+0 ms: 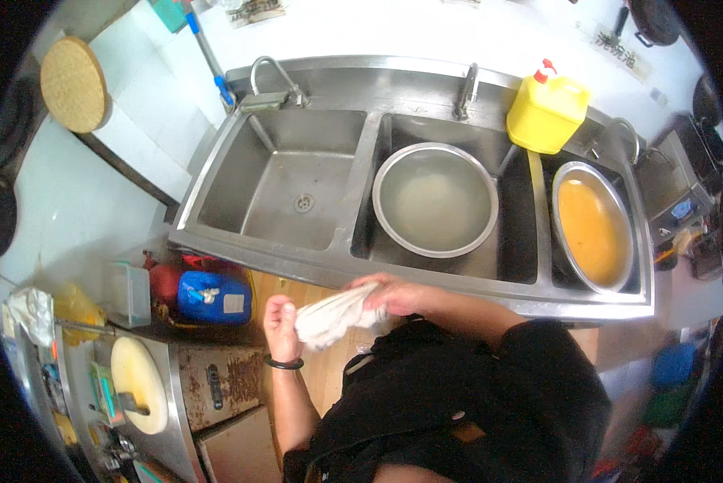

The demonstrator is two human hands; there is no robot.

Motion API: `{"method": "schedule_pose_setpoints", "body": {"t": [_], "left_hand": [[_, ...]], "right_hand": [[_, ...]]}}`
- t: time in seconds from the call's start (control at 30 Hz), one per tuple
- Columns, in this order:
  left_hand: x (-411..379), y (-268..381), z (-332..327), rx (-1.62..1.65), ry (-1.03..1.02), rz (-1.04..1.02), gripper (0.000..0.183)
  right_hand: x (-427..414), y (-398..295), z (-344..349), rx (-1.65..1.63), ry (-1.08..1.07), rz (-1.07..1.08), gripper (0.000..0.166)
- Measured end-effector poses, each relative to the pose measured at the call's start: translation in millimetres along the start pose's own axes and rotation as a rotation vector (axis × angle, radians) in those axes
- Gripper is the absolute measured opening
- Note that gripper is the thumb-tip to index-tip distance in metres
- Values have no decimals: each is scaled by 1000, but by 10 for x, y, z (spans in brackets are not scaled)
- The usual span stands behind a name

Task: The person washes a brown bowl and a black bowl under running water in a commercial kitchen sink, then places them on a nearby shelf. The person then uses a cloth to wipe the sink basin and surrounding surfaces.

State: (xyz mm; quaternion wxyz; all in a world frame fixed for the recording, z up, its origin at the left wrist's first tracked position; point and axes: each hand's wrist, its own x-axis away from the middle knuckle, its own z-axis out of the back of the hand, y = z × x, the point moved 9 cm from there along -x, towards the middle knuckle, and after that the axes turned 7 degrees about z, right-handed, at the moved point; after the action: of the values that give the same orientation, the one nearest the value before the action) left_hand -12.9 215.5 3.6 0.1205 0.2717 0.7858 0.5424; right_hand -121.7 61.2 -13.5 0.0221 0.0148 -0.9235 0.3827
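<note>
Between both hands a white cloth (337,314) is stretched, just in front of the steel sink's front edge. My left hand (283,326), with a dark bracelet at the wrist, grips the cloth's left end. On its right end, my right hand (391,294) is closed and partly covers it. Beyond them lies a three-basin stainless steel sink (343,238). A round metal bowl (435,199) of cloudy water sits in the middle basin, and another metal bowl (594,226) holding orange liquid stands in the right basin. The left basin shows its drain (303,203).
A yellow plastic jug (547,111) with a red pump stands behind the bowls. Faucets (469,90) rise along the back edge. At lower left are a blue container (215,297) and a counter bearing a round cutting board (139,385) with a cleaver (133,403).
</note>
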Motion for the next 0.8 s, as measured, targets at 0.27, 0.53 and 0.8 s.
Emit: {"method": "schedule_pose_setpoints", "body": {"t": [0.27,0.53,0.8], "left_hand": [[-487,-334,-835,-314,-448,122,16],[-914,-414,-1467,157,-278,443,14],[-1872,-417,-1278,-468,-77,-24,28]], "right_hand": [[158,-723,70,-441,119,264,42],[40,-891,403,-209,108,401,57],[-573,-1710,1298,-587,287,567,55]]}}
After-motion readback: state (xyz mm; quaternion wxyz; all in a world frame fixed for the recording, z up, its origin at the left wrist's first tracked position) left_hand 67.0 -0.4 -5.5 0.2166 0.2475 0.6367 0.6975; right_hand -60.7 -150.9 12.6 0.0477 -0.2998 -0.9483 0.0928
